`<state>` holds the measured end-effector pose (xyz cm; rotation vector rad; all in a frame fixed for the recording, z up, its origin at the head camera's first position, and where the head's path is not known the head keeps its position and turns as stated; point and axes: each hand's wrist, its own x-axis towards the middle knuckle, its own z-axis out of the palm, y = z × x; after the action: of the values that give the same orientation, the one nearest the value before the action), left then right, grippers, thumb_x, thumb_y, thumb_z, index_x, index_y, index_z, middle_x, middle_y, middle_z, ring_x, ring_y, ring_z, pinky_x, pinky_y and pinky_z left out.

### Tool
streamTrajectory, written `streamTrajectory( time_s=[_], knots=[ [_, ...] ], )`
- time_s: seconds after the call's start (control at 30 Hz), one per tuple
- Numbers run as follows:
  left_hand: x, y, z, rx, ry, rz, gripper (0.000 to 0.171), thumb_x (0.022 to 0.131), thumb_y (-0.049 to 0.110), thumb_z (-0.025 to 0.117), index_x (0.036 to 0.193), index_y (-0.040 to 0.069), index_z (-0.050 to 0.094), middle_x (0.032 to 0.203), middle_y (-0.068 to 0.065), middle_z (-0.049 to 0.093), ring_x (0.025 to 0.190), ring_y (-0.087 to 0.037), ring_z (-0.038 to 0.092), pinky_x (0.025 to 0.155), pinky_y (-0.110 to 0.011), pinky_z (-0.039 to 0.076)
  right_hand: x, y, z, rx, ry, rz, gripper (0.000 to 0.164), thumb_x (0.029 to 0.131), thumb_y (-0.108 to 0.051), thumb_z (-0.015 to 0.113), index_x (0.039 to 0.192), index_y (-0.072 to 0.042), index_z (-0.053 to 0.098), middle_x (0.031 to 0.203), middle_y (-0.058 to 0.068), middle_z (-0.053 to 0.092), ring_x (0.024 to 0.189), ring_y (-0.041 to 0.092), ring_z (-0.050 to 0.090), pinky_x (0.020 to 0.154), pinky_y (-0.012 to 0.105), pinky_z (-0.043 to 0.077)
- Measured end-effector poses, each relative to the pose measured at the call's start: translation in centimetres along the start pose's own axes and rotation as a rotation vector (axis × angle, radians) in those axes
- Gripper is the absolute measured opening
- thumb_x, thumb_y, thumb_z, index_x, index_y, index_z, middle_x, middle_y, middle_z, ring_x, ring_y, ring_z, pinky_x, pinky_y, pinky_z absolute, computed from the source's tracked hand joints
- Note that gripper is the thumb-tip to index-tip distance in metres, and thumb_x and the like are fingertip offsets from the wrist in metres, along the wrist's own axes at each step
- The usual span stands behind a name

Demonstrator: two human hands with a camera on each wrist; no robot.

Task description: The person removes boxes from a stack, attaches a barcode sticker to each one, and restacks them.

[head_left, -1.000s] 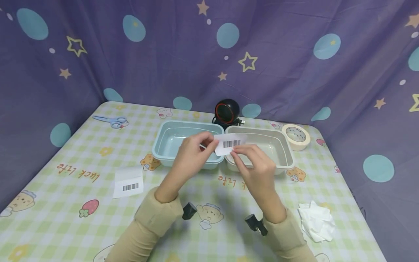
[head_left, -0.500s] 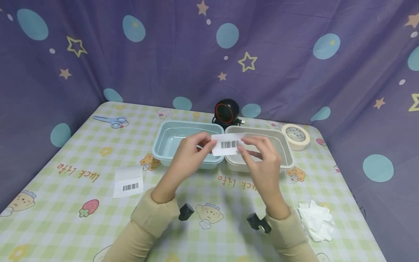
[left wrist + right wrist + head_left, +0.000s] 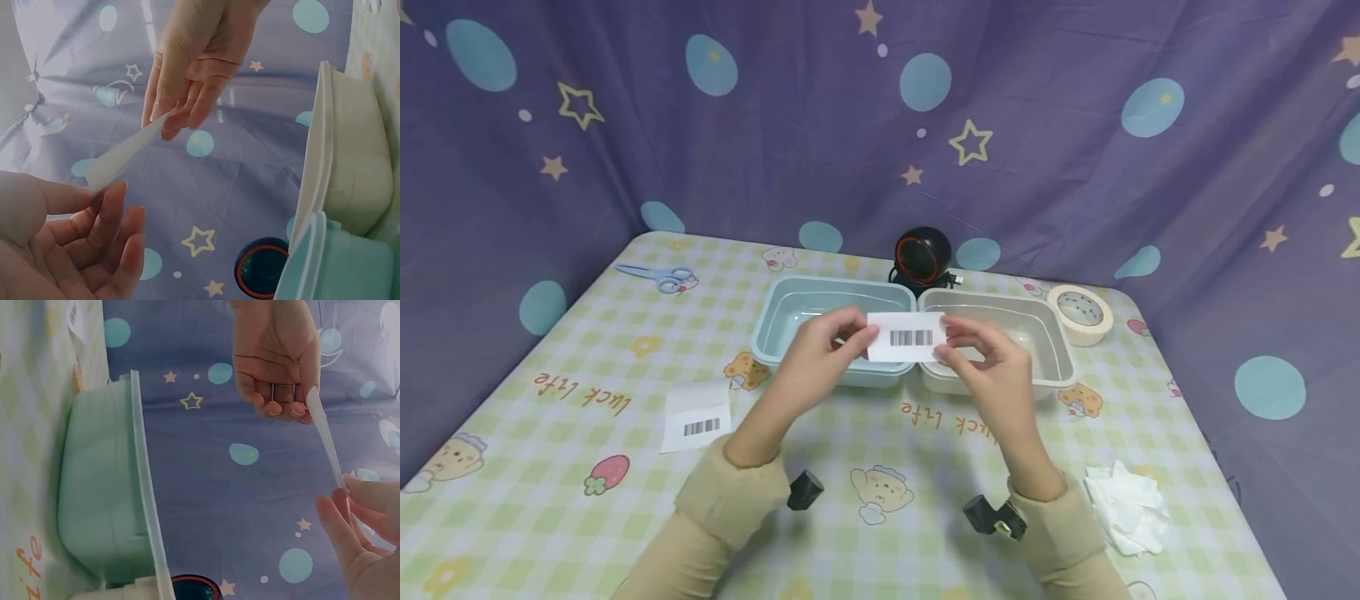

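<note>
Between both hands a small white paper slip (image 3: 910,337) with a printed barcode is held up flat, facing the head camera. My left hand (image 3: 820,354) pinches its left end between thumb and fingers. At the right end, my right hand (image 3: 992,367) pinches it the same way. Both wrist views show the paper (image 3: 125,153) nearly edge-on and stretched between the fingertips. It overlaps the near rims of a blue plastic basin (image 3: 782,333) and a grey plastic basin (image 3: 1052,342) in the head view.
Another white barcode paper (image 3: 696,412), creased, lies on the checked tablecloth at left. Blue scissors (image 3: 658,277) are at the back left. A black round device (image 3: 922,254) stands behind the basins, a tape roll (image 3: 1082,315) at right. Crumpled white tissue (image 3: 1126,508) lies front right.
The right hand has shifted its pinch to the slip's right end. Both hands have then carried the slip slightly left and levelled it.
</note>
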<state>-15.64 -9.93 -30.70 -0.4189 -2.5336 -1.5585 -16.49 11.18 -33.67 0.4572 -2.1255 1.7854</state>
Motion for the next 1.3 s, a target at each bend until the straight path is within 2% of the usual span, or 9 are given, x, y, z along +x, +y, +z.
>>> streamTrajectory(
  time_s=[0.2, 0.4, 0.57, 0.77, 0.93, 1.07, 1.3],
  knots=[
    [-0.6, -1.5, -0.8, -0.004, -0.039, -0.032, 0.017, 0.097, 0.013, 0.057, 0.085, 0.001, 0.061, 0.078, -0.009, 0.062, 0.073, -0.016, 0.053, 0.066, -0.023, 0.048, -0.3, 0.3, 0.9, 0.007, -0.079, 0.014, 0.040, 0.076, 0.007, 0.075, 0.115, 0.004, 0.066, 0.113, 0.018, 0.066, 0.088, 0.000, 0.063, 0.075, 0.020, 0.058],
    [-1.6, -3.1, -1.7, -0.003, -0.082, -0.072, 0.015, 0.097, 0.011, 0.057, 0.088, 0.001, 0.059, 0.083, -0.012, 0.063, 0.074, -0.016, 0.057, 0.068, -0.026, 0.050, -0.6, 1.4, 2.1, -0.063, -0.157, 0.009, 0.042, 0.075, 0.002, 0.078, 0.115, 0.000, 0.067, 0.104, 0.015, 0.067, 0.088, 0.001, 0.063, 0.074, 0.023, 0.059],
    [-2.4, -4.5, -2.3, 0.027, -0.115, -0.123, 0.014, 0.097, 0.012, 0.058, 0.088, 0.001, 0.060, 0.088, -0.012, 0.066, 0.077, -0.020, 0.061, 0.069, -0.025, 0.050, -1.0, 2.4, 3.1, -0.123, -0.216, 0.022, 0.043, 0.074, -0.002, 0.080, 0.115, -0.002, 0.068, 0.098, 0.013, 0.068, 0.087, 0.012, 0.067, 0.071, 0.022, 0.059],
    [-3.1, -5.8, -2.9, 0.054, -0.162, -0.158, 0.009, 0.094, 0.009, 0.060, 0.090, 0.000, 0.061, 0.084, -0.011, 0.067, 0.075, -0.017, 0.061, 0.069, -0.027, 0.051, -1.4, 3.4, 4.0, -0.151, -0.294, 0.064, 0.044, 0.073, -0.002, 0.080, 0.115, -0.003, 0.068, 0.098, 0.013, 0.069, 0.088, 0.025, 0.069, 0.068, 0.019, 0.058],
    [-3.4, -6.7, -3.2, 0.079, -0.191, -0.183, 0.008, 0.092, 0.006, 0.061, 0.088, 0.000, 0.061, 0.080, -0.010, 0.067, 0.075, -0.021, 0.061, 0.066, -0.025, 0.048, -1.7, 4.3, 4.7, -0.205, -0.369, 0.095, 0.043, 0.073, -0.004, 0.081, 0.115, -0.005, 0.068, 0.099, 0.011, 0.070, 0.088, 0.023, 0.069, 0.069, 0.019, 0.057],
    [-3.5, -7.6, -3.3, 0.087, -0.218, -0.191, 0.009, 0.092, 0.005, 0.062, 0.085, -0.001, 0.060, 0.078, -0.012, 0.067, 0.075, -0.026, 0.061, 0.062, -0.023, 0.046, -1.9, 4.8, 5.2, -0.251, -0.415, 0.077, 0.043, 0.074, -0.005, 0.080, 0.115, -0.004, 0.068, 0.099, 0.011, 0.071, 0.087, 0.022, 0.070, 0.071, 0.024, 0.059],
    [-3.7, -9.4, -3.4, 0.111, -0.240, -0.192, 0.014, 0.091, 0.004, 0.062, 0.078, 0.001, 0.059, 0.073, -0.008, 0.064, 0.069, -0.024, 0.057, 0.059, -0.023, 0.044, -2.2, 5.8, 6.2, -0.290, -0.455, 0.046, 0.036, 0.075, -0.002, 0.079, 0.109, -0.003, 0.069, 0.098, 0.011, 0.070, 0.085, 0.022, 0.070, 0.070, 0.014, 0.055]
  ],
)
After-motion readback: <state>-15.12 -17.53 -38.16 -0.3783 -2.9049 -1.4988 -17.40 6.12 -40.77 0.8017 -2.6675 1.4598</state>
